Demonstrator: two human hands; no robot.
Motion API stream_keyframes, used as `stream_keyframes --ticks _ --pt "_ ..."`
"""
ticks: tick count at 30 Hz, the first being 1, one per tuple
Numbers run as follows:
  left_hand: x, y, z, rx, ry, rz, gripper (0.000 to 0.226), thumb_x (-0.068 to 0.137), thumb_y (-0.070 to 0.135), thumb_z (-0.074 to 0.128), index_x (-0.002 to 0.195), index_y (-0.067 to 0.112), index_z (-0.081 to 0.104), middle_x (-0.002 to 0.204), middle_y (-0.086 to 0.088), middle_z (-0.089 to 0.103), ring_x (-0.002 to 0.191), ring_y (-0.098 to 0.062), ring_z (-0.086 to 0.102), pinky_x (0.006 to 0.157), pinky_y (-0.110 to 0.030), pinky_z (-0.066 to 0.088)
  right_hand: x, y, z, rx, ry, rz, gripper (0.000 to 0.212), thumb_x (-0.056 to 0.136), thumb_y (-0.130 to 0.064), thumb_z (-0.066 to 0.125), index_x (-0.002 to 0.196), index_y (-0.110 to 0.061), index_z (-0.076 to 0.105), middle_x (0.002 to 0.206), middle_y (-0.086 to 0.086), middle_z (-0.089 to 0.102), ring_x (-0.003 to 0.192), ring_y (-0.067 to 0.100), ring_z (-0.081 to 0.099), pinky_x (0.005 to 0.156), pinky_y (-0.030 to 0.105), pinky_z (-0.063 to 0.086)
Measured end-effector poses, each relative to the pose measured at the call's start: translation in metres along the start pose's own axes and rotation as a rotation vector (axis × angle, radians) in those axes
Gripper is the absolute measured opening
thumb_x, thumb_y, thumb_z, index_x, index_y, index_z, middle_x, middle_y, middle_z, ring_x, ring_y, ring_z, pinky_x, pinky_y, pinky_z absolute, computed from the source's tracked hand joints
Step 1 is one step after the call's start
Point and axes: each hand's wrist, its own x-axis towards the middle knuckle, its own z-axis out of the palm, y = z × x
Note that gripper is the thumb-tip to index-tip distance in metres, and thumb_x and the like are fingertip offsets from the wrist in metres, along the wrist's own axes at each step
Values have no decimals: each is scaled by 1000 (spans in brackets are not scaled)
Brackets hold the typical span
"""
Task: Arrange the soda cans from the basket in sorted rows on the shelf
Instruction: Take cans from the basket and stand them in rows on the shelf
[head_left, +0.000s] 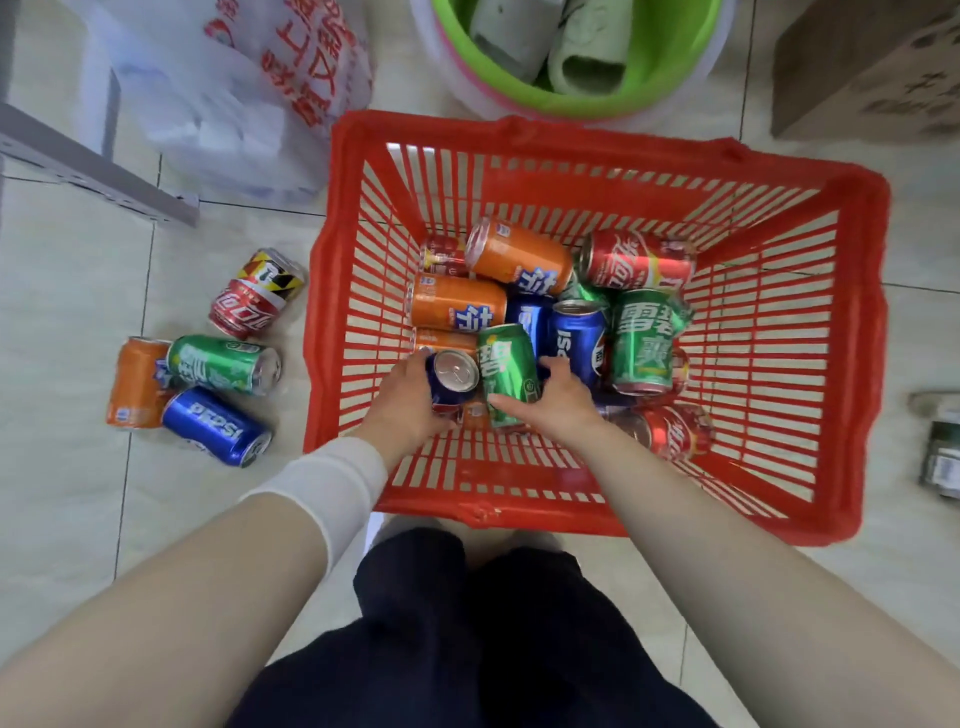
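A red slatted basket sits on the tiled floor with several soda cans inside: orange, red, green and blue. Both my hands are down in it. My left hand is closed around a blue can whose silver top faces up. My right hand grips a green can lying tilted beside it. On the floor left of the basket lie loose cans: a red one, a yellow-black one, an orange one, a green one and a blue one.
A grey shelf rail runs across the upper left, with a white plastic bag behind it. A green basin stands beyond the basket, a cardboard box at upper right. A jar lies at the right edge.
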Motion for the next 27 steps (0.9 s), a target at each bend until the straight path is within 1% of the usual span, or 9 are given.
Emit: stream_keyframes --ticks 5,8,12,15,17,20,22,24,27 --pt "23 -3 6 85 -8 -11 91 61 27 85 136 13 34 134 -13 45 124 -29 42 100 -37 37 25 0 17 18 41 25 94 68 -58 71 135 -8 29 134 15 47 122 34 46 99 45 42" --pt "25 -3 5 116 -12 6 86 61 31 84 131 15 37 131 -11 47 122 -29 42 96 -36 39 28 -3 19 62 64 31 85 71 -49 74 130 -5 33 127 15 51 117 32 50 93 40 45" --pt "17 -1 -2 70 1 68 76 61 28 84 124 12 44 124 -11 51 114 -27 48 91 -36 43 20 0 9 203 7 48 74 74 -42 74 129 -9 38 124 9 53 112 25 54 86 33 45" --pt "-6 10 -15 -57 1 132 73 59 28 86 118 11 47 117 -5 58 109 -23 55 86 -32 46 2 6 -5 336 -13 62 74 73 -38 76 130 -10 40 120 4 54 104 19 55 86 31 44" --pt "-32 22 -28 -131 19 139 73 61 25 86 120 10 46 117 -4 59 108 -20 55 82 -22 38 -17 8 -17 393 -34 73 77 71 -38 78 131 -11 40 123 5 55 105 20 56 92 34 46" --pt "-77 42 -56 -244 108 120 71 61 28 86 120 13 49 111 1 60 101 -14 55 77 -15 33 -62 5 -41 493 -57 95 81 69 -39 79 134 -12 38 123 2 55 107 20 56 95 37 46" --pt "-110 56 -77 -346 144 63 70 62 30 85 120 16 49 106 10 55 96 -6 51 78 -16 35 -101 -1 -59 553 -87 94 87 64 -42 81 134 -14 38 124 1 56 109 20 58 96 40 47" --pt "-144 69 -97 -491 144 19 70 60 35 86 118 19 50 111 10 58 99 -6 55 84 -23 43 -143 -11 -77 645 -125 70 96 53 -46 84 132 -13 41 123 4 59 105 20 62 93 41 50" --pt "-203 92 -132 -695 111 3 73 56 41 86 119 18 56 112 5 67 99 -7 64 87 -29 53 -212 -30 -103 765 -171 27 75 62 -32 79 126 -10 46 120 10 62 101 22 65 81 36 54"
